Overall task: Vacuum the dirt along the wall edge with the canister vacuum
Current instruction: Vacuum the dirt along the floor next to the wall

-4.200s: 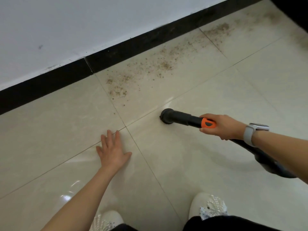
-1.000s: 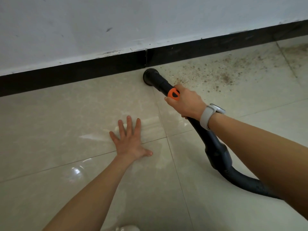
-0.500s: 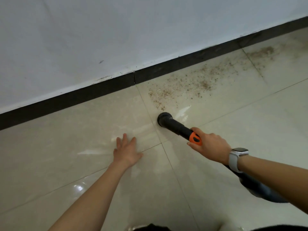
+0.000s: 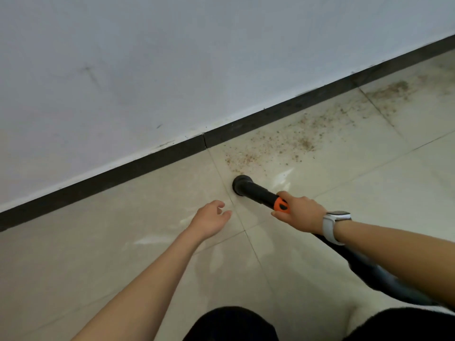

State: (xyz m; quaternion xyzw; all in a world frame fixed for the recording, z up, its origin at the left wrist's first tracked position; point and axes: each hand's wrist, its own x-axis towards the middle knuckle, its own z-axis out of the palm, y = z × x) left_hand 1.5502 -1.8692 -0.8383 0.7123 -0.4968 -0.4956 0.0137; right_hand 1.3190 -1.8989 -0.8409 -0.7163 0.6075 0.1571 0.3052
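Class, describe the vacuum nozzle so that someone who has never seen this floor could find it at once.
Start at the black skirting under the white wall and follow it right to the brown dirt on the tiles. At the dirt's near edge sits the nozzle, a round black tube end. Unlike anything nearby, it leads back to an orange button under the right hand.

Indoor room, likely a home: you face glossy beige floor tiles [image 4: 123,242] at six o'clock, a black skirting board [image 4: 147,163] and scuffed white painted wall [image 4: 172,57] from nine to two o'clock.
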